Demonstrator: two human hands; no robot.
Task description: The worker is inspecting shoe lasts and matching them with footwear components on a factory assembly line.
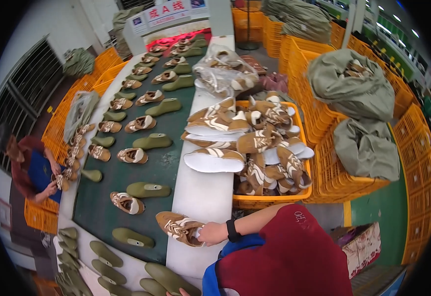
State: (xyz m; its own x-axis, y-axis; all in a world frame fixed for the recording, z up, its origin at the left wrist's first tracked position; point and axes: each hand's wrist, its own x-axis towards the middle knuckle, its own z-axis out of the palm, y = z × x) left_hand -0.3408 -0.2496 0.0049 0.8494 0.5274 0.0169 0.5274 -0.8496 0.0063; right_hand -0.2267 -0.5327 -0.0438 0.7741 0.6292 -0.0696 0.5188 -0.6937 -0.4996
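Our right hand [211, 233] clamps the heel of a light, floppy brown shoe upper [180, 228]; our left hand [177, 293], barely visible, we cannot tell.

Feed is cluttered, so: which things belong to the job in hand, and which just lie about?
In hand: right hand; brown-and-white fabric shoe upper; dark green conveyor belt; olive green shoe lasts.
Lying about: orange plastic crate of uppers; grey-green cloth sacks; clear plastic bag.
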